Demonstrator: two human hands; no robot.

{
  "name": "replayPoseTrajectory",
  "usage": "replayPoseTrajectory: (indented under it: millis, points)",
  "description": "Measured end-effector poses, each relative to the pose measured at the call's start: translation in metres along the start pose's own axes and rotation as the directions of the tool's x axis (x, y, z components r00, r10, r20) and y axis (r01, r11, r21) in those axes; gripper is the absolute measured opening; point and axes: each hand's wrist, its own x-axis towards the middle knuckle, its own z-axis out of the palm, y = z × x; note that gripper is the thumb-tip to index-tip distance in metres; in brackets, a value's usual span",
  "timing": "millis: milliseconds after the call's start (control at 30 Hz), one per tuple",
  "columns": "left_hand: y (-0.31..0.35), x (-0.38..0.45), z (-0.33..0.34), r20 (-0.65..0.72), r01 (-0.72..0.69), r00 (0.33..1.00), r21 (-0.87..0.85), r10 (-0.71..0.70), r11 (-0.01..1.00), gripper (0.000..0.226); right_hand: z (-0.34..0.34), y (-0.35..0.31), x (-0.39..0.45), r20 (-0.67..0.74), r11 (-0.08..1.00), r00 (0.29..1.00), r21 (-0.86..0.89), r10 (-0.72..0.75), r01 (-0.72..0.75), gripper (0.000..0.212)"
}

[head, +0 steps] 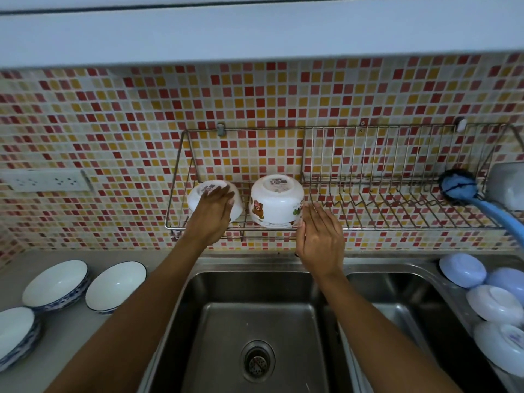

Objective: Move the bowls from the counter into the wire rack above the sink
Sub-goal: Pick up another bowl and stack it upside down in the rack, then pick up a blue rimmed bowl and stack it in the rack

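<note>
Rack: wire rack [340, 177] fixed to mosaic tile wall [113, 123] above sink [255, 321]; L section open basket, R section upright dividers.
Bowls in rack: 2, both in L section, upside down. Plain white bowl [198, 198] far L, tilted; cartoon bowl [276, 202] just beside it on the R, bear print on side, label on base.
L hand: left hand [211, 217] laid over the plain white bowl, fingers [219, 194] spread flat on its base & side, touching; a loose hold, not clenched.
R hand: right hand [320, 236] at R edge of cartoon bowl, palm facing bowl, fingers straight & released, tips at or just off the bowl's rim – contact can't tell.
Bowls left on worktop: blue-rim bowl [55, 285] & 2nd blue-rim bowl [116, 286] side by side, upright, L of sink; stacked bowls [15, 336] at near L edge, partly cut off.
Worktop: grey worktop [65, 336] L of sink.
R of sink: pale blue/white dishes [482, 293], upside down in a row on the drain edge.
Other: blue brush [459, 185] lying in R end of rack, handle out toward R; socket strip [45, 181] on wall, L.
</note>
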Motion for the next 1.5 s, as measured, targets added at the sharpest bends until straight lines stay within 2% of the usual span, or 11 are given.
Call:
replayPoseTrajectory:
  millis: [200,300,533,667,767,867,967,1067,1167,1300,1500]
  points:
    - [0.000,-0.002,-0.001,0.029,-0.009,1.000,0.009,0.009,1.000,0.047,-0.008,-0.002,0.001,0.071,0.999,0.997,-0.035,0.015,-0.013,0.048]
    - [0.001,-0.010,-0.004,-0.015,-0.006,1.000,0.056,0.007,0.998,0.058,-0.012,-0.004,0.001,0.116,0.999,0.993,-0.037,0.032,-0.028,0.053]
    - [-0.008,-0.054,0.002,-0.062,0.048,0.997,0.207,-0.036,0.977,0.068,-0.013,-0.031,-0.015,0.159,0.978,0.966,-0.008,0.206,-0.207,0.052]
    - [-0.025,-0.090,0.004,-0.061,0.073,0.996,0.146,-0.064,0.987,0.065,-0.011,-0.068,-0.051,0.235,0.973,0.955,0.096,0.181,-0.209,0.060]
    - [-0.041,-0.131,0.004,-0.042,0.125,0.991,0.031,-0.124,0.992,0.064,-0.001,-0.107,-0.084,0.342,0.962,0.935,0.210,0.098,-0.177,0.060]
    - [-0.076,-0.179,0.004,-0.023,0.317,0.948,-0.040,-0.318,0.947,0.065,0.017,-0.157,-0.122,0.496,0.922,0.868,0.336,-0.002,-0.190,0.062]
    - [-0.119,-0.219,-0.007,0.013,0.535,0.840,-0.185,-0.543,0.824,0.063,0.036,-0.212,-0.142,0.676,0.844,0.731,0.441,-0.090,-0.304,0.065]
    - [-0.158,-0.235,-0.026,0.015,0.652,0.729,-0.317,-0.684,0.688,0.062,0.057,-0.262,-0.143,0.744,0.811,0.648,0.475,-0.162,-0.342,0.072]
    - [-0.202,-0.238,-0.039,0.029,0.693,0.689,-0.318,-0.724,0.647,0.060,0.079,-0.306,-0.136,0.818,0.794,0.559,0.428,-0.137,-0.432,0.079]
    - [-0.254,-0.234,-0.041,0.100,0.737,0.657,-0.296,-0.748,0.608,0.054,0.109,-0.345,-0.121,0.823,0.772,0.563,0.408,-0.081,-0.486,0.075]
    - [-0.314,-0.225,-0.016,0.210,0.787,0.598,-0.336,-0.774,0.517,0.050,0.157,-0.381,-0.108,0.901,0.723,0.428,0.247,0.075,-0.645,0.072]
